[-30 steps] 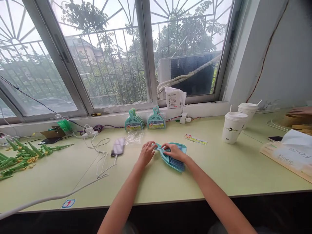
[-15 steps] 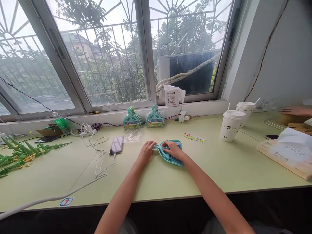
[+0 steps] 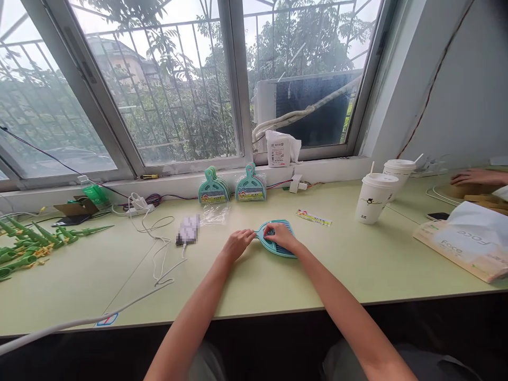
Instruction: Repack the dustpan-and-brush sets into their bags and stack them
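Teal dustpan [image 3: 278,253], handle [image 3: 258,234] pointing left, long axis crosswise

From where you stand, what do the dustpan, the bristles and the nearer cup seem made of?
Dustpan: probably smooth moulded plastic, by its even teal colour. Bristles: likely synthetic, given their blue strands. Nearer cup: matte white paper, perhaps, from its printed, tapered wall.

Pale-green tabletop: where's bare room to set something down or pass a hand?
Widest bare patch of tabletop: between the right forearm, nearer white paper cup and peach tissue pack. Narrower: between the loose white cable and left forearm. Crowded: far left, with pointed green pieces; centre, with left hand and right hand at the teal dustpan set.
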Demonstrator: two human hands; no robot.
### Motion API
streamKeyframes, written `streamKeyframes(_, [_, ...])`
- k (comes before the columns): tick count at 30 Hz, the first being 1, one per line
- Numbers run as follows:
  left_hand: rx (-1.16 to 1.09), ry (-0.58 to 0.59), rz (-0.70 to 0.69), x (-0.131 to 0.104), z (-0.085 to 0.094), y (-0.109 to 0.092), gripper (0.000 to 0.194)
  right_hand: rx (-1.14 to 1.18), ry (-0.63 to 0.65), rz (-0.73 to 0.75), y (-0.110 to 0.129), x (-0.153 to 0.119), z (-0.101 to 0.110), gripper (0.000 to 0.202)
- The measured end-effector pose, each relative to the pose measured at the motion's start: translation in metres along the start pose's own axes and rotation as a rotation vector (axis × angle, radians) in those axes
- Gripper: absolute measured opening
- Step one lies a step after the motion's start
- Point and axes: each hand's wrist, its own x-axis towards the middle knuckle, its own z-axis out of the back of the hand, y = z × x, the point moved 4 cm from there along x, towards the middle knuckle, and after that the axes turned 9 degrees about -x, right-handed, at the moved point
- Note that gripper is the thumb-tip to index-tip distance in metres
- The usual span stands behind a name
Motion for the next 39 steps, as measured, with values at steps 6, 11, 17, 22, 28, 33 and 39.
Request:
streamKeyframes(6, [-0.003,0.050,0.090,0.003,0.001,-0.006,0.034,-0.032,0.002,-0.008,-0.002,0.000,0.001,0.009])
streamKeyframes(11, [-0.008,0.100,0.157,0.004,-0.002,-0.009,0.031,-0.021,0.064,-0.037,-0.005,-0.001,0.002,0.013])
streamKeyframes(17, [-0.040,-0.021,0.130,0.005,0.000,-0.009,0.032,-0.086,0.030,-0.078,-0.002,-0.001,0.000,0.015])
streamKeyframes(22, [-0.554,-0.309,0.395,0.009,0.006,-0.001,0.051,-0.078,-0.226,-0.215,0.006,-0.001,0.003,0.019])
streamKeyframes(28, [-1.223,-0.046,0.498,0.018,-0.026,-0.019,0.062,0.091,-0.395,-0.155,0.009,0.006,0.003,0.019])
streamKeyframes(33, [-1.321,-0.265,0.756,0.009,-0.019,0.015,0.055,-0.114,-0.654,-0.387,-0.037,-0.002,0.030,0.044])
streamKeyframes(39, [-1.437,-0.499,0.792,0.001,-0.022,0.057,0.056,-0.368,-0.254,-0.760,-0.102,-0.016,0.033,0.053])
